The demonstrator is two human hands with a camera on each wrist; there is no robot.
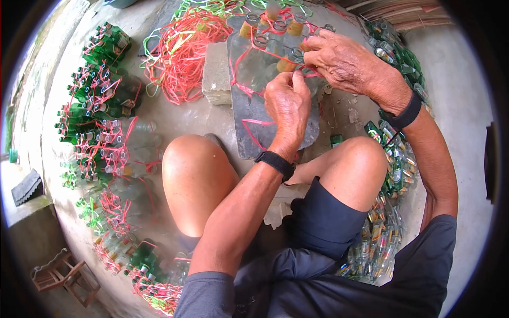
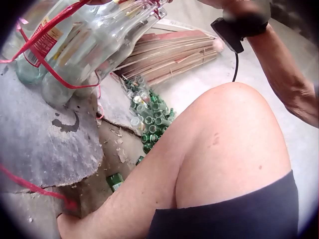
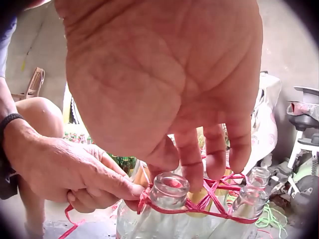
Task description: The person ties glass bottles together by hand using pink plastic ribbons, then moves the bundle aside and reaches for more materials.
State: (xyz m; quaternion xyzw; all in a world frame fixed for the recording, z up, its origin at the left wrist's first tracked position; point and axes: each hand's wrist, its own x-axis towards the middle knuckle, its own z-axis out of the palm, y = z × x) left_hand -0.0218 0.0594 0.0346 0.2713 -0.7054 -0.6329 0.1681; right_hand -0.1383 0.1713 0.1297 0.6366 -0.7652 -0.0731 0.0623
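Note:
A bundle of clear glass bottles (image 1: 252, 66) stands on a dark slab (image 1: 249, 139), red plastic string (image 3: 219, 215) wound and crossed around the necks. My left hand (image 1: 288, 103) pinches the string beside the nearest bottle neck (image 3: 169, 191), thumb and forefinger right at the glass rim. From above, my right hand (image 1: 339, 61) reaches over the necks, its fingers bent down onto the string between them. Its palm covers much of the right wrist view and hides part of its grip. A loose end of string (image 2: 37, 186) trails below my left hand.
A heap of red and green plastic string (image 1: 183, 58) lies beside a concrete block (image 1: 216, 74). Tied green and clear bottles (image 1: 101, 95) line the left side. Loose bottles (image 1: 389, 233) are piled along the right. My bare knees (image 1: 193, 169) flank the slab.

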